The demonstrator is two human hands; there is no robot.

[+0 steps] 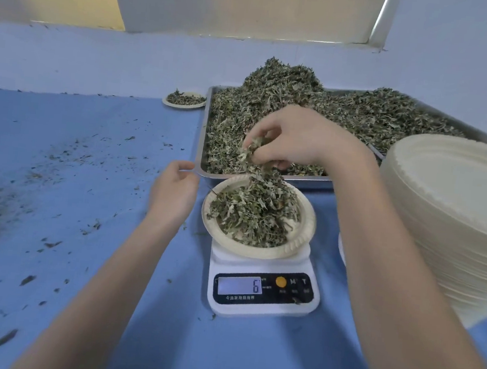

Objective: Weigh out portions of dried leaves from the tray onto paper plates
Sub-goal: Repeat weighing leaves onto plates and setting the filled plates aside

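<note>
A paper plate [307,220] heaped with dried leaves [254,212] sits on a white digital scale [260,305]; the last digit on its display reads 6. My right hand [294,138] hovers over the plate's far edge and pinches a clump of dried leaves that trails down onto the heap. My left hand [173,192] hangs just left of the plate with loosely curled fingers, holding nothing. Behind the scale lies a metal tray [199,150] piled high with dried leaves [289,99].
A tall stack of paper plates [454,210] stands at the right, close to my right forearm. A filled paper plate [185,100] rests at the back, left of the tray. Leaf crumbs [28,178] litter the blue table surface on the left.
</note>
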